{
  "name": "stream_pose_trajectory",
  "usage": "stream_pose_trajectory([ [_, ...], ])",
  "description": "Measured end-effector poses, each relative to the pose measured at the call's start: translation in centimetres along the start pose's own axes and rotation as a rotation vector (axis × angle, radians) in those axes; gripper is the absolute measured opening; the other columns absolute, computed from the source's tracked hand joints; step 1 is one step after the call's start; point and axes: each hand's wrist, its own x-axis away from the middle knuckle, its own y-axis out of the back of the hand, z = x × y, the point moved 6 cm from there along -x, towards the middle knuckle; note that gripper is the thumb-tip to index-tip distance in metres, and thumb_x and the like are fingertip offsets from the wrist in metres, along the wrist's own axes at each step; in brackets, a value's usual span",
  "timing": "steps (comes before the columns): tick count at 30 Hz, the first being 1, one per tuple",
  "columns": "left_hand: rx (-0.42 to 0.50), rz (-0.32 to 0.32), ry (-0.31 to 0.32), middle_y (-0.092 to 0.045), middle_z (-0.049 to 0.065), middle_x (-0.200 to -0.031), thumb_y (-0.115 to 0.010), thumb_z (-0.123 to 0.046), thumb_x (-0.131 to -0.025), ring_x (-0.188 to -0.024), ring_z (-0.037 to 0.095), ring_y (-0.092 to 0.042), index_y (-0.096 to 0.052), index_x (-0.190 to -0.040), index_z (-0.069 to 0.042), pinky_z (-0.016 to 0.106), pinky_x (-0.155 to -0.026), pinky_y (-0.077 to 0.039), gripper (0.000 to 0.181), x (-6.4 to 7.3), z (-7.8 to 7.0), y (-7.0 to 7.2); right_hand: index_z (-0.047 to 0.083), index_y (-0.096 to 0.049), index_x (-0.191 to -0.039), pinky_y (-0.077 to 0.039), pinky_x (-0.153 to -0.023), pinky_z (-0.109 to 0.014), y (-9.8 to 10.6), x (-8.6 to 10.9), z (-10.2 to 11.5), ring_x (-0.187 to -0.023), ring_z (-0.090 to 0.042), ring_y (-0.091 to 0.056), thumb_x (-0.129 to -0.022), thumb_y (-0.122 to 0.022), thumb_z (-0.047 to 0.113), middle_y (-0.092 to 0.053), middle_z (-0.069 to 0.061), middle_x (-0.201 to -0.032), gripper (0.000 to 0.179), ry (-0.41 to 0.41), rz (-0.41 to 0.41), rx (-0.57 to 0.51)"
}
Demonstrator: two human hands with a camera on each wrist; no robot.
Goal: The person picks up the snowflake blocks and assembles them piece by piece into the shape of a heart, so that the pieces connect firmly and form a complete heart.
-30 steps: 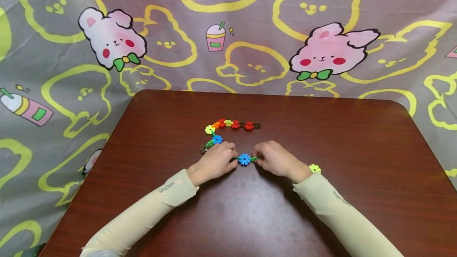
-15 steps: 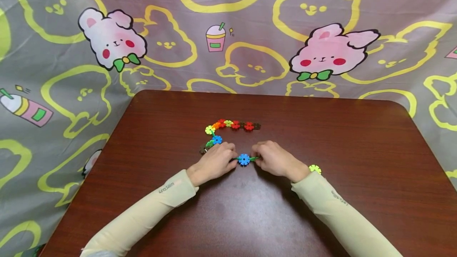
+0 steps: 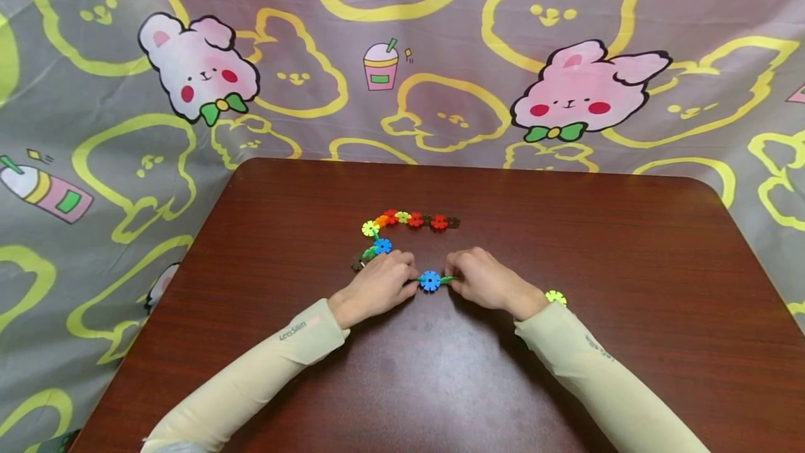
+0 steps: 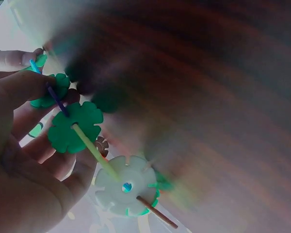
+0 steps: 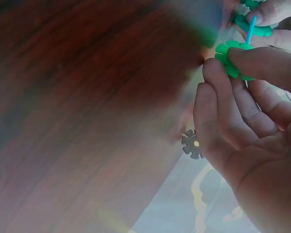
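A chain of interlocking plastic snowflake discs lies between and beyond the hands. My left hand pinches a green disc of it between thumb and fingers. In the left wrist view, another green disc, a yellow disc seen edge-on, a white disc and a brown disc trail below that hand. My right hand pinches a bright green disc, its face partly covered by the thumb. Slotted between the two hands' green discs is a blue disc, facing the head camera.
Past the left hand the chain curves away through a blue disc and a yellow disc to a row with red discs. A loose yellow disc lies by the right wrist on the brown table. A patterned curtain hangs behind.
Both hands keep their grip on the green discs, with the blue disc between them. The right hand shifts only very slightly; the rest of the chain stays where it was.
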Motion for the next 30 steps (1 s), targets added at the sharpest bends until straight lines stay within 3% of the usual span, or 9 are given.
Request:
stream_pose_trajectory([
  [11, -0.008, -0.014, -0.014, -0.057, -0.004, -0.078, -0.063, -0.013, -0.088, -0.071, 0.015, -0.053, -0.073, -0.081, -0.015, 0.027, -0.064, -0.042, 0.013, 0.07, -0.05, 0.11, 0.014, -0.062, -0.076, -0.044, -0.062, -0.024, -0.03, 0.1, -0.22, -0.064, -0.007, -0.05, -0.078, -0.07, 0.004, -0.061, 0.007, -0.071, 0.013, -0.021, 0.001, -0.019],
  [30, -0.014, -0.025, -0.014, -0.059, -0.005, -0.078, -0.063, -0.014, -0.087, -0.073, 0.016, -0.055, -0.072, -0.079, -0.017, 0.029, -0.066, -0.044, 0.013, 0.12, -0.1, 0.27, 0.012, -0.061, -0.079, -0.048, -0.064, -0.028, 0.04, -0.05, 0.66, -0.069, -0.011, -0.056, -0.075, -0.07, 0.0, -0.06, 0.004, -0.076, 0.016, 0.061, -0.025, 0.064],
])
